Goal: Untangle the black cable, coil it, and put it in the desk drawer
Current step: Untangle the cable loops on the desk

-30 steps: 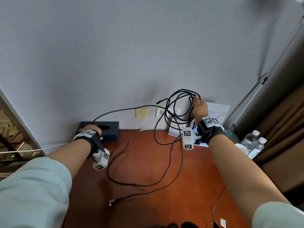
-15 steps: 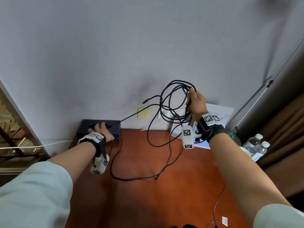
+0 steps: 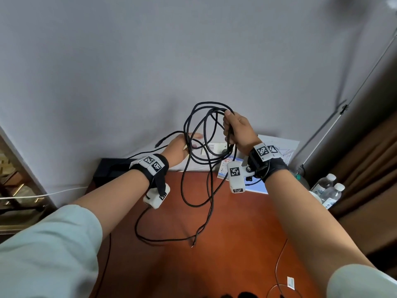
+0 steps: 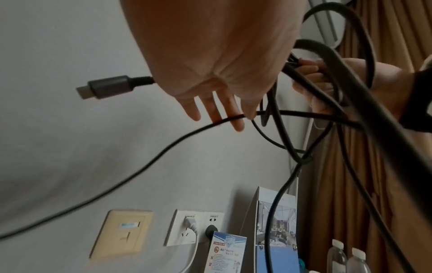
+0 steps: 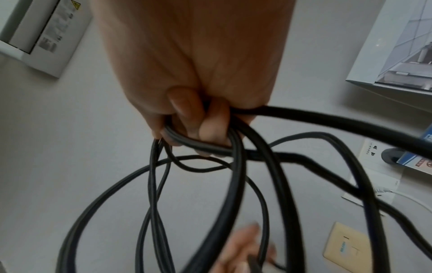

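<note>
My right hand [image 3: 231,127] is raised in front of the wall and grips several loose loops of the black cable [image 3: 185,125]. In the right wrist view its curled fingers [image 5: 198,127] close round the strands [image 5: 327,120]. My left hand [image 3: 189,143] reaches into the loops from the left with straight fingers [image 4: 217,110], and one strand lies across them. A grey connector [image 4: 105,88] sticks out left of that hand. The rest of the cable hangs down to the desk [image 3: 236,233], where its other end [image 3: 193,245] lies. No drawer is in view.
A black box [image 3: 107,168] sits at the desk's back left. Wall sockets [image 4: 194,229] and leaflets [image 4: 229,253] stand behind the loops. Water bottles [image 3: 330,190] and a brown curtain are at the right. A thin wire [image 3: 279,261] lies near the front right.
My left hand has left the black box and moved up and right into the loops. The right hand has lifted the bundle a little, and the cable's tail has slid along the desk.
</note>
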Action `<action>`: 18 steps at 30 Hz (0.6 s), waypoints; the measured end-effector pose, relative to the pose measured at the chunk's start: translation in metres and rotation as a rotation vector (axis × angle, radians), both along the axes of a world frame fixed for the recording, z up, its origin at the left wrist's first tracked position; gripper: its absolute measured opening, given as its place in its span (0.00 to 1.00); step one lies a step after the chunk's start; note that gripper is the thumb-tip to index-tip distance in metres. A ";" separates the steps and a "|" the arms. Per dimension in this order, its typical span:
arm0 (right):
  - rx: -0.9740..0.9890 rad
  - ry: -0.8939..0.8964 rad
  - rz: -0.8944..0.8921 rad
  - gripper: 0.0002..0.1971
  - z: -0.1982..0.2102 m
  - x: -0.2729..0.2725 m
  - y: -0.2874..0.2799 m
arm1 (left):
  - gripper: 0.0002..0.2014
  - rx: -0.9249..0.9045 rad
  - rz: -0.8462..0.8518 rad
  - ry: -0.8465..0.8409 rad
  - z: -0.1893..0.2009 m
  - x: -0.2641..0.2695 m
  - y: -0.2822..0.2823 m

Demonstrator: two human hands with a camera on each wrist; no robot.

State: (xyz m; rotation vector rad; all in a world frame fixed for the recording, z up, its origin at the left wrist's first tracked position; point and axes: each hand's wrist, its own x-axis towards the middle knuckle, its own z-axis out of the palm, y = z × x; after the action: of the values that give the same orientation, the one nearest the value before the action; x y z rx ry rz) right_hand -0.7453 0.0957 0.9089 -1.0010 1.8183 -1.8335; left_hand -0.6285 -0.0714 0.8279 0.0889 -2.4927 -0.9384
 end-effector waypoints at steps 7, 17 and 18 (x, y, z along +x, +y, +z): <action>0.005 -0.008 -0.210 0.19 -0.010 -0.019 0.009 | 0.10 0.011 0.187 0.046 -0.006 0.012 -0.019; -0.055 -0.055 -0.503 0.19 -0.029 -0.040 0.033 | 0.16 0.330 0.855 -0.664 -0.095 0.057 -0.102; -0.075 -0.075 -0.502 0.19 -0.028 -0.040 0.034 | 0.16 0.348 0.860 -0.669 -0.100 0.060 -0.103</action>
State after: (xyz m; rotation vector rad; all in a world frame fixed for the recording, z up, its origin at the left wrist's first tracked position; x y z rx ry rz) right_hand -0.7854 0.1293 0.8814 -0.5130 2.1022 -2.1986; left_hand -0.5682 -0.1743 0.7282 1.6629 -2.3510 -1.0117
